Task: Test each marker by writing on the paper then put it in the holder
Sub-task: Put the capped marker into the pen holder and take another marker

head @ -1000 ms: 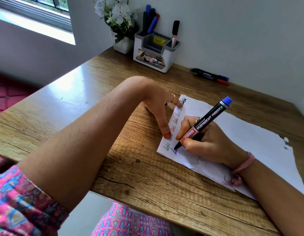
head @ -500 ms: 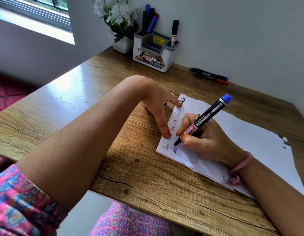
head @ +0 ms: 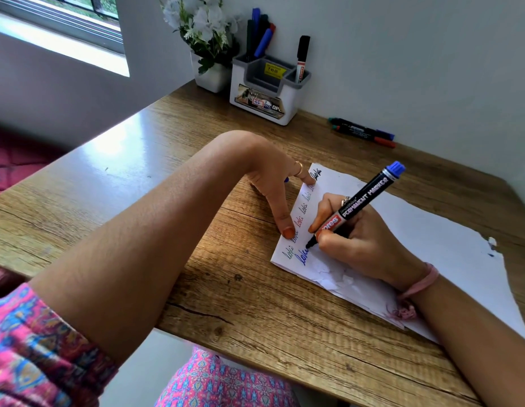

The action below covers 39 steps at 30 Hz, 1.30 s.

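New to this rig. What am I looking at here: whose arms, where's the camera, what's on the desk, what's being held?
There is no robot: these are a person's two bare arms, filmed by one wide-angle camera worn on their head, looking forward and down.

The right hand grips a blue-capped permanent marker, its tip on the white paper, beside a blue word. The left hand presses fingertips on the paper's edge; something small and blue peeks out under it, which I can't identify.

On the wooden desk, by the wall: a white holder with several markers in it, a pot of white flowers, and two loose markers lying flat.
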Available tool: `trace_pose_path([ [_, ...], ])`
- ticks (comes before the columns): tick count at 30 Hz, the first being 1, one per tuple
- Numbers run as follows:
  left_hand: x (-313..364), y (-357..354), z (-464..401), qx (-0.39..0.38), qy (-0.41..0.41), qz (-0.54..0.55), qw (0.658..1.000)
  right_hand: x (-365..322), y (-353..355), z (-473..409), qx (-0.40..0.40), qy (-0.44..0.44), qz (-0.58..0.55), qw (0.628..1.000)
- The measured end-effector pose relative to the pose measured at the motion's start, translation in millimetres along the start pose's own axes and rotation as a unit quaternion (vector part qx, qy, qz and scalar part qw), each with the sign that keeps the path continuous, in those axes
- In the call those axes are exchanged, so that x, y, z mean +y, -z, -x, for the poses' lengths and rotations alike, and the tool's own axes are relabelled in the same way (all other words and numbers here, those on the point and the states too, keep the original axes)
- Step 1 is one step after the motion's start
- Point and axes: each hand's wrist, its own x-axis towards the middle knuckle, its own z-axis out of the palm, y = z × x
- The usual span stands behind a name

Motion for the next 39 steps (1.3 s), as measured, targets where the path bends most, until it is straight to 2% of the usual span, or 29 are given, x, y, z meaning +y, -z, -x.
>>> trace_pose_path([
  [12, -1, 0, 0, 0.002, -0.004, 0.004, 1.000, -1, 0, 0, -0.007, 0.007, 0.008, 1.000],
  [14, -3, 1, 0, 0.011, -0.003, 0.040, 0.999, 1, 1, -1, 0.022, 0.010, -0.029, 0.999],
  [17, -10, 3, -1, 0.039, -0.008, 0.155, 0.987, 0, 3, -3, 0.084, 0.014, -0.120, 0.989],
  [20, -17, 4, 0, 0.076, -0.039, 0.246, 0.965, -4, 9, -5, 0.141, 0.023, -0.107, 0.984],
  [25, -22, 5, 5, 0.119, -0.114, 0.315, 0.935, -2, 14, -8, 0.191, 0.017, -0.110, 0.975],
  [31, -22, 4, 3, 0.139, -0.158, 0.339, 0.917, -5, 17, -13, 0.290, 0.018, -0.094, 0.952],
  [39, -17, 5, 2, 0.163, -0.184, 0.337, 0.909, -8, 17, -11, 0.284, 0.025, -0.085, 0.955],
])
